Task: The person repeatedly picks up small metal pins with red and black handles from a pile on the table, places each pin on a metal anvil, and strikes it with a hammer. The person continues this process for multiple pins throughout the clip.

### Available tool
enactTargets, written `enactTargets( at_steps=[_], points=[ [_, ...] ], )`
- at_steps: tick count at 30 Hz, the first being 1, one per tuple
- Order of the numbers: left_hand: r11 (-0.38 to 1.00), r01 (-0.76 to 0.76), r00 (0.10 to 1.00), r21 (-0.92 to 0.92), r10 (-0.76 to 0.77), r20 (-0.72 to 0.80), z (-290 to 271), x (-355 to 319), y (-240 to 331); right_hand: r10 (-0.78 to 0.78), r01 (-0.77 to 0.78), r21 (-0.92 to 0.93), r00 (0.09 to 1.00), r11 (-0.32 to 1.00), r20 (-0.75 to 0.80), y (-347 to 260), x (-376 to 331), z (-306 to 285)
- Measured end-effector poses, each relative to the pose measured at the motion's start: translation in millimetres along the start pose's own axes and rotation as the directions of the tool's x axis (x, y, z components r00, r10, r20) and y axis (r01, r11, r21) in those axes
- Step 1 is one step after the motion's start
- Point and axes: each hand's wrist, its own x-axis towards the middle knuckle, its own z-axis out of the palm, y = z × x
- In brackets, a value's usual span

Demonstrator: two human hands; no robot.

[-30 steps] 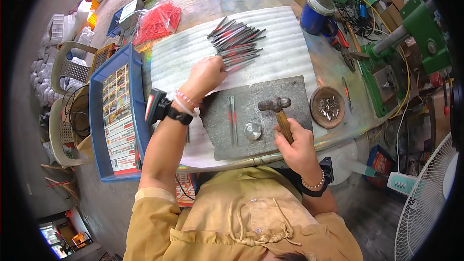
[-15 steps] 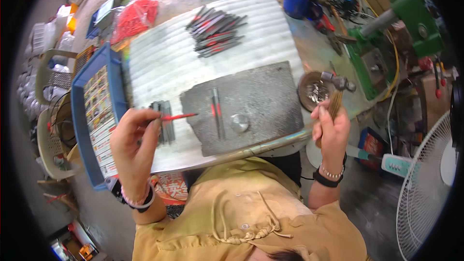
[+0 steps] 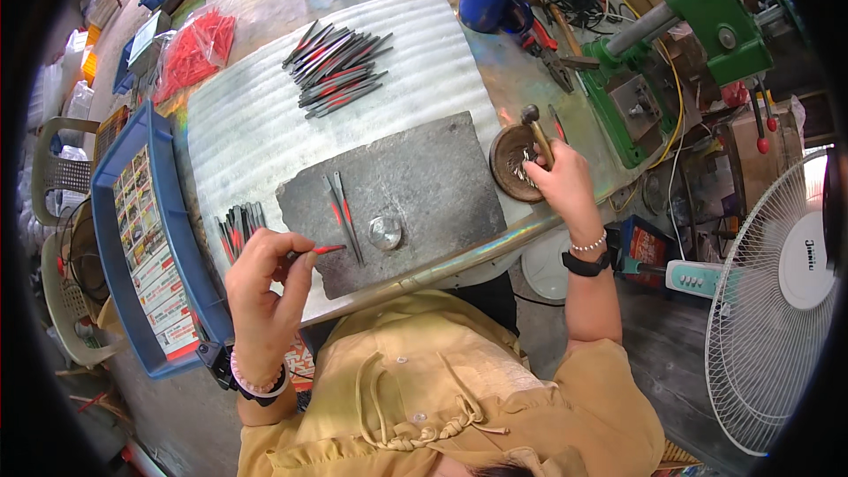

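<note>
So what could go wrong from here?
1. The right hand has its fingers at the bowl while holding the hammer; the hammer could knock the bowl and spill the small metal pins.
2. The left hand has only a fingertip pinch on the thin red strip, so it might slip.
3. The clear round piece lies loose-looking on the slab; a stray knock could shift it.
</note>
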Motion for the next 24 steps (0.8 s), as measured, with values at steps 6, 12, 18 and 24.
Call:
enactTargets(
  at_steps=[6, 12, 18, 24],
  points=[
    [0.993, 0.066, 0.997, -0.096, -0.062, 0.045, 14.2, -6.9, -11.9, 0.028, -0.024, -0.103, 0.999, 0.994, 0.033, -7.7, 11.1, 7.8],
    [0.998, 0.045, 0.993, -0.039, -0.040, 0.112, 24.6, -8.6, -30.2, -0.002, 0.003, -0.058, 1.000, 0.998, 0.029, -6.3, 8.9, 6.9],
    [0.997, 0.062, 0.991, -0.054, -0.055, 0.125, 25.4, -11.1, -39.7, 0.099, -0.096, 0.197, 0.995, 0.976, -0.007, -2.9, -0.3, 1.2],
    [0.855, 0.274, 0.962, -0.441, -0.248, 0.117, 21.6, -18.3, -37.7, 0.239, -0.325, 0.800, 0.943, 0.504, 0.232, -5.9, -10.8, -14.1]
  ],
)
